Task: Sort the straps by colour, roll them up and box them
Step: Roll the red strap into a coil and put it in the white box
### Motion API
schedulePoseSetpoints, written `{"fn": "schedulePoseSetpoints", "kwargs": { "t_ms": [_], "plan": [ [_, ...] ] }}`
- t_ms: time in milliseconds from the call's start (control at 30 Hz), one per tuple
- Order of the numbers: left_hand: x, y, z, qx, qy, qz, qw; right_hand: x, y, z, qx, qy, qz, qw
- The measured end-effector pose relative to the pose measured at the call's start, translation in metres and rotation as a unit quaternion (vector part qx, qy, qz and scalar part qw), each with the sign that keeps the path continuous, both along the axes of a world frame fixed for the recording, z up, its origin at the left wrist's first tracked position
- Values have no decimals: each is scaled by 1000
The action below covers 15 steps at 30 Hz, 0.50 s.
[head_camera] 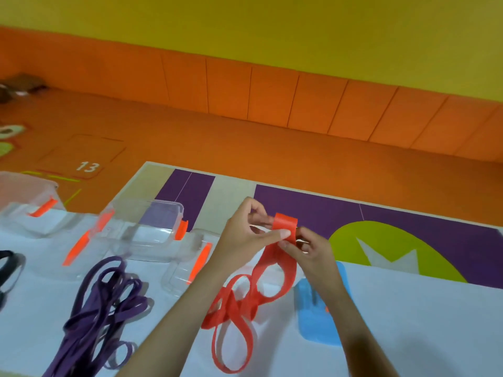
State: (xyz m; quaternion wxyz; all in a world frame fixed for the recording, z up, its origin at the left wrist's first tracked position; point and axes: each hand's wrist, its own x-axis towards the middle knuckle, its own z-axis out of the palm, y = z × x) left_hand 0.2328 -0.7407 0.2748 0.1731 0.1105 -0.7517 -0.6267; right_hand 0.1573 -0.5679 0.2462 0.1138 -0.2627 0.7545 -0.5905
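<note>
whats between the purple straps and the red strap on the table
Head view: the left forearm crosses the gap; a clear lid sits at its far end.

Red strap (236, 306): flat band, upper end folded into a small loop and pinched above the tabletop (408, 308) by left hand (245, 232) and right hand (307, 248); the rest trails down in loose coils. Purple straps (103, 303): tangled heap to its left. Black strap (8, 265): at the left edge, cut off by the frame. Clear boxes (168, 205) with orange latches: open, behind the straps.
</note>
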Motion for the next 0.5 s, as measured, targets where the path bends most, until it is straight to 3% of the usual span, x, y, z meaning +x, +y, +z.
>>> {"fn": "schedulePoseSetpoints", "kwargs": {
  "t_ms": [100,233,500],
  "plan": [
    [4,-6,9,71,-4,-61,996,-9,-9,31,-44,-2,-8,999],
    [18,-16,10,19,-117,-212,970,-13,-26,72,-139,-53,-10,989],
    [15,-21,47,144,-44,-175,973,-12,-76,123,-164,-46,9,985]
  ]
}}
